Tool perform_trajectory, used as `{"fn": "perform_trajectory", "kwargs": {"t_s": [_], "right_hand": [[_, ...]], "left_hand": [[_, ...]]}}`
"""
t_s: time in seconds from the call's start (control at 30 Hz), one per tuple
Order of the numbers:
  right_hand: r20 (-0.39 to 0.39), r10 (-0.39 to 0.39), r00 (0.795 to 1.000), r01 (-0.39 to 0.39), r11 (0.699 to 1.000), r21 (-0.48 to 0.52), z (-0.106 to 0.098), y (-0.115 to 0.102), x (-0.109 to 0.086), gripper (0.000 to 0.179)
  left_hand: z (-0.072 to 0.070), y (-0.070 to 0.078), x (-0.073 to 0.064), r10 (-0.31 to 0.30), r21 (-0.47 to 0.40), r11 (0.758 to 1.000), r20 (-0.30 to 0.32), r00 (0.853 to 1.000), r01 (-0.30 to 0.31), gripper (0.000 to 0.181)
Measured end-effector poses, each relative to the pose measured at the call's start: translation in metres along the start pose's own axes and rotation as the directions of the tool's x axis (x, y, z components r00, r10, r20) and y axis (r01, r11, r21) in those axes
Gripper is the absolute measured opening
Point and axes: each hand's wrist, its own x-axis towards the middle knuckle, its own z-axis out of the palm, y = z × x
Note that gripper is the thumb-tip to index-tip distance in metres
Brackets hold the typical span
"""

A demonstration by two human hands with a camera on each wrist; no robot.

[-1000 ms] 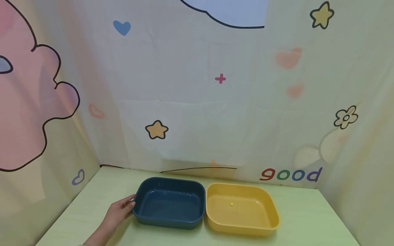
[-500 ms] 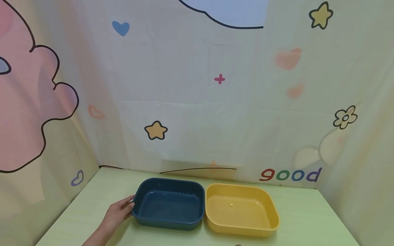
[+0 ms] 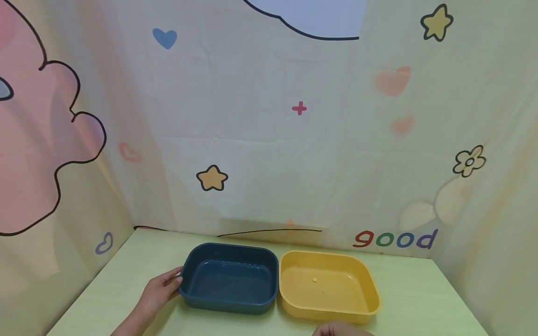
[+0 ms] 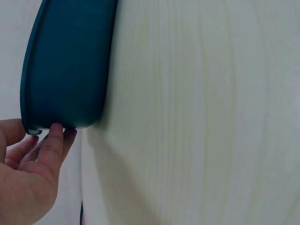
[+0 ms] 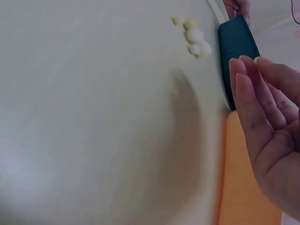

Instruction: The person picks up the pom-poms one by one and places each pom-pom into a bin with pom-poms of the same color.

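On the pale green table with light wood grain (image 3: 424, 294), a dark blue plastic bin of rounded rectangular shape (image 3: 229, 307) stands upright at the left, and just beside its right end stands a yellow plastic bin of similar form (image 3: 328, 314). The left hand (image 3: 156, 292) holds the left end of the blue bin: in the left wrist view the thumb is at the rim and the other fingers are against the outer wall under it. The right hand (image 5: 276, 133) is near the front side of the yellow bin, partly visible at the lower border of the head view. Its thumb and fingertips are brought together, and they pinch a tiny pale piece (image 5: 256, 60), of which only a speck can be seen, so I cannot tell its shape. One small yellow ball (image 3: 315, 280) lies on the floor of the yellow bin. In the right wrist view, small white balls (image 5: 194, 35) and small pale yellow balls (image 5: 189, 25) lie close together on the table, apart from the hand. Behind stands a whitish fabric curtain (image 3: 260, 135), printed with stars, hearts and the colourful word "good" (image 3: 395, 239).
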Motion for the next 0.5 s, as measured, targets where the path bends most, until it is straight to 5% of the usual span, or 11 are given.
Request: {"fn": "perform_trajectory", "kwargs": {"t_s": [0.23,0.5], "right_hand": [[-0.117,0.055,0.992,-0.065,0.995,-0.081,-0.005,-0.04,-0.02,0.015],[0.027,-0.08,0.996,0.08,0.997,0.005,-0.04,-0.064,-0.028,0.02]], "left_hand": [[-0.001,0.0,0.0,-0.019,0.01,1.0,0.007,1.0,0.019,0.046],[-0.001,0.001,-0.003,-0.004,0.019,1.0,0.006,1.0,0.004,0.045]]}}
